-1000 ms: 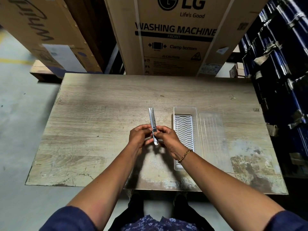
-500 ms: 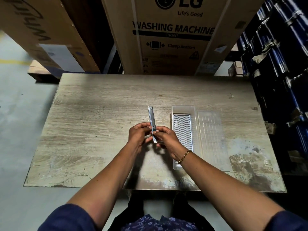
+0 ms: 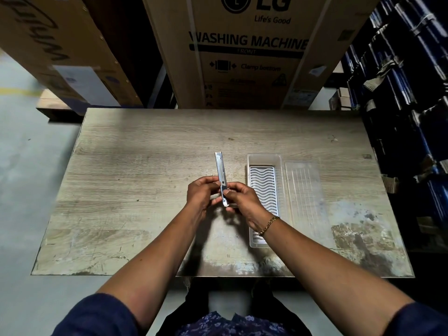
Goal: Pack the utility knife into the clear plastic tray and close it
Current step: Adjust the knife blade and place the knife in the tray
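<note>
A slim silver utility knife (image 3: 220, 170) stands nearly upright above the middle of the wooden table (image 3: 135, 180), its far end pointing away from me. My left hand (image 3: 202, 194) pinches its lower part from the left. My right hand (image 3: 241, 198) grips the same lower end from the right, thumb on the slider. Just right of my hands lies the clear plastic tray (image 3: 264, 161), open, with a white wavy insert (image 3: 263, 187) inside. Its flat ribbed lid half (image 3: 306, 197) lies open to the right. The tray's near end is partly hidden by my right wrist.
A large LG washing machine carton (image 3: 247, 52) stands behind the table's far edge. Another brown carton (image 3: 55, 52) leans at the back left. Dark blue bundled stacks (image 3: 412, 93) line the right side, close to the table's right edge.
Both hands keep holding the knife in almost the same spot. Only small finger movements at its lower end show.
</note>
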Demonstrator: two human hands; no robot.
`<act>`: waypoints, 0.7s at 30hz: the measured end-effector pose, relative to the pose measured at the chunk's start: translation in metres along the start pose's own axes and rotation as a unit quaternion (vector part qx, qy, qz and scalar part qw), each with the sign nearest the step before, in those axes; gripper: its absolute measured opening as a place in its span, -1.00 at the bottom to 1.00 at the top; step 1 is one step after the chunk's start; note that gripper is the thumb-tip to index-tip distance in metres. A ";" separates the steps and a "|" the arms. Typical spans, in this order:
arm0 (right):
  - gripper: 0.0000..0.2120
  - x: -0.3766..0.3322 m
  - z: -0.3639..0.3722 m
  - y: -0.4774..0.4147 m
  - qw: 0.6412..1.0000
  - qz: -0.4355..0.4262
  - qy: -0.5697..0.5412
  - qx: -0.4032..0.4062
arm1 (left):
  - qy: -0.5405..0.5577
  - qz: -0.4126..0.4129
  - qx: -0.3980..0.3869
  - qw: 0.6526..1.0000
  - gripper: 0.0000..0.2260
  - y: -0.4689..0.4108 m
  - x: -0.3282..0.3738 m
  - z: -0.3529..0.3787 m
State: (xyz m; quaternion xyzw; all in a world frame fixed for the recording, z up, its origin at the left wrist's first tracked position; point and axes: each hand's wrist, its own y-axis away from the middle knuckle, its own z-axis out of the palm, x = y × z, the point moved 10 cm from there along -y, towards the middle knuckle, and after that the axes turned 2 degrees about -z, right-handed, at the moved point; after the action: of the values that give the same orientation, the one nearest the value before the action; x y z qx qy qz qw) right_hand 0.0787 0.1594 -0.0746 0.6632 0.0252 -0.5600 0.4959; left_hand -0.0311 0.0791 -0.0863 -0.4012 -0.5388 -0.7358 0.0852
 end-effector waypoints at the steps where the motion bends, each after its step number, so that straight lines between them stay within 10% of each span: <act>1: -0.87 0.000 -0.001 0.000 1.000 0.000 0.002 0.000 | -0.001 0.000 -0.001 1.000 -0.82 0.000 0.000 0.001; 21: -0.74 -0.037 -0.058 -0.006 0.996 0.000 -0.066 0.052 | -0.096 0.015 -0.073 0.993 -0.88 0.015 0.000 0.062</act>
State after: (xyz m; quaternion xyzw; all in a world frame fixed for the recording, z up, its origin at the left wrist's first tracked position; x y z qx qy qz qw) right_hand 0.1029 0.2212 -0.0571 0.6499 -0.0368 -0.6028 0.4616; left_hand 0.0076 0.1264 -0.0694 -0.4833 -0.4831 -0.7299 0.0143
